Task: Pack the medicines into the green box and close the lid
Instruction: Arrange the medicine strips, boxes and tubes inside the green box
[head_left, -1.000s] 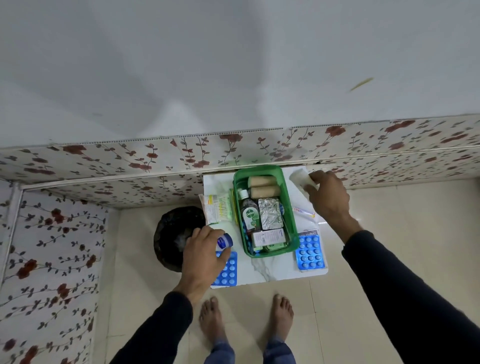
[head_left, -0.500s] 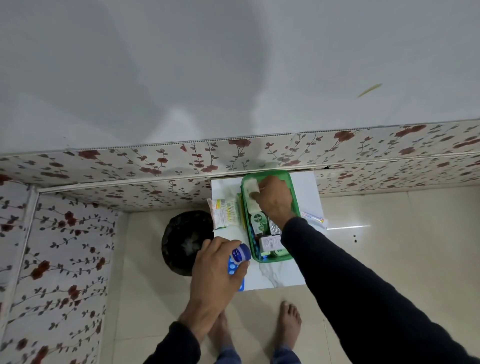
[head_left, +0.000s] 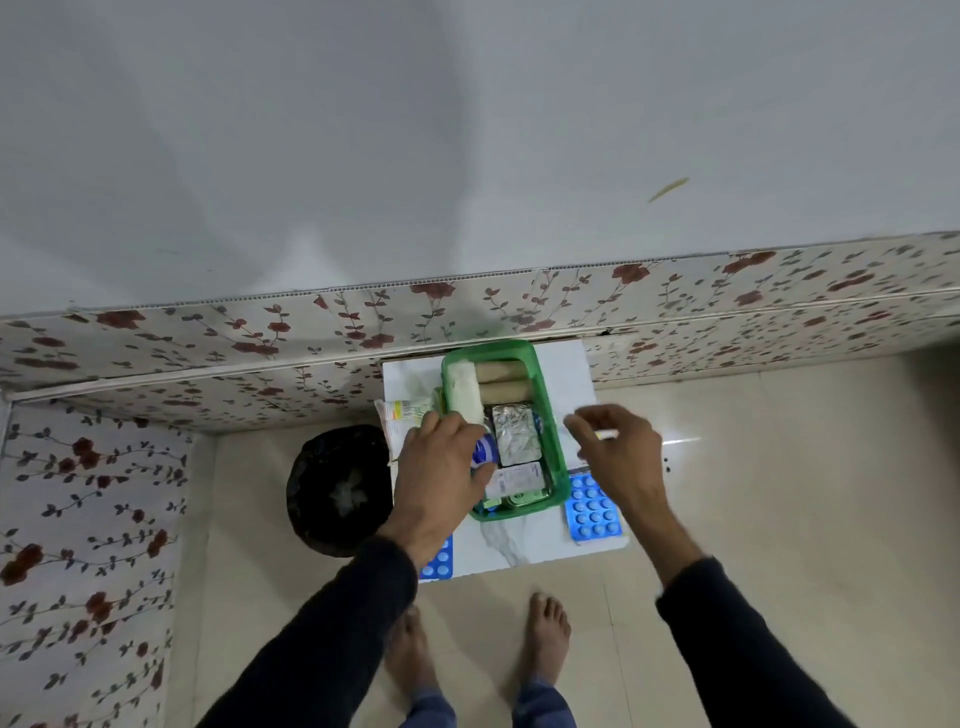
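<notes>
The green box (head_left: 551, 415) stands open on a small white table (head_left: 519, 551). Inside lie a white pack (head_left: 465, 396), two beige rolls (head_left: 503, 372), a silver foil strip (head_left: 514, 436) and a white carton (head_left: 519, 480). My left hand (head_left: 441, 480) holds a small blue-capped jar (head_left: 485, 449) over the box's left side. Just right of the box, my right hand (head_left: 618, 457) pinches a thin white tube (head_left: 607, 435). One blue blister pack (head_left: 592, 512) lies to the right of the box. Another blue blister pack (head_left: 439, 564) shows under my left wrist. A yellow-green sachet (head_left: 405, 410) lies left of the box.
A black bin (head_left: 337, 488) sits on the floor, touching the table's left side. A floral-papered wall (head_left: 208, 353) runs directly behind the table. My bare feet (head_left: 545, 634) stand on the tiled floor at the table's front edge.
My right hand left the white pack in the box and moved right onto the thin tube. My left hand carried the blue-capped jar from the table's left edge to over the box.
</notes>
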